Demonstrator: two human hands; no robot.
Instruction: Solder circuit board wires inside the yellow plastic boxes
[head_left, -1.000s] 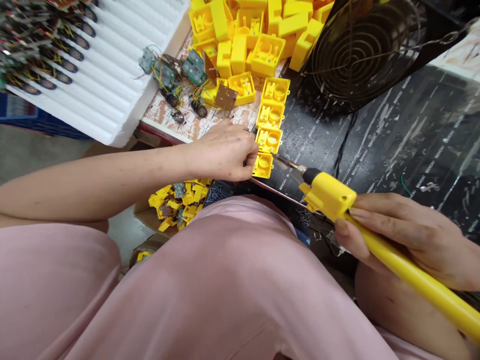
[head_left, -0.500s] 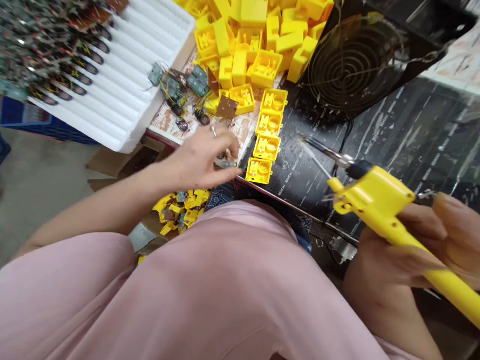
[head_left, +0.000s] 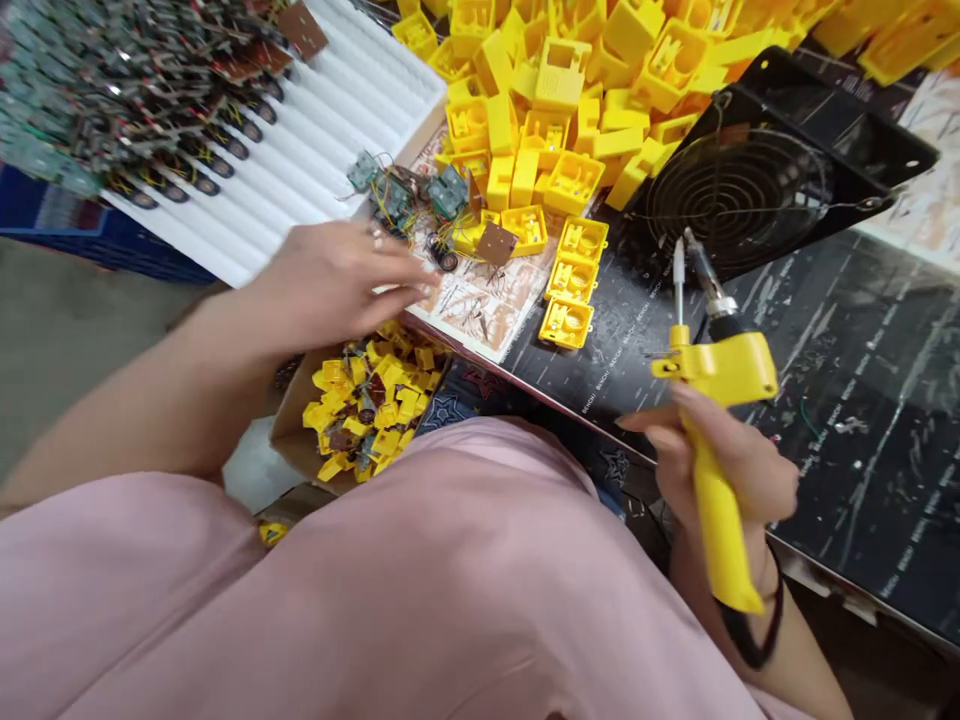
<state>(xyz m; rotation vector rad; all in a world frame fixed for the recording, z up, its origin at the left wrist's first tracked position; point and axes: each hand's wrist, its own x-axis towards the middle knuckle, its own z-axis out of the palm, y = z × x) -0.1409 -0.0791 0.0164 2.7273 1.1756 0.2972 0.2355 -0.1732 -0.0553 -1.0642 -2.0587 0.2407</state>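
My right hand (head_left: pixel 727 460) is wrapped round the yellow handle of a solder-feed soldering iron (head_left: pixel 716 370). Its metal tip and thin feed tube point up, in front of the fan. Over the bench edge, my left hand (head_left: pixel 337 285) is slightly blurred, its fingers stretched to the right with nothing visible in them. Close to those fingers lie small green circuit parts (head_left: pixel 448 192) with wires and a round black speaker-like piece (head_left: pixel 444 255). A short row of open yellow plastic housings (head_left: pixel 568 324) sits between the hands.
A black fan (head_left: pixel 720 190) stands behind the iron. Yellow housings (head_left: pixel 547 75) are heaped at the back. A white foam tray (head_left: pixel 315 170) holds many wired boards at left. Below the bench edge, a cardboard box (head_left: pixel 289 425) contains yellow pieces.
The nearest housing has gone from the row, leaving three. My left hand has moved left, away from the row. My right hand has turned the iron more upright and shifted it left.
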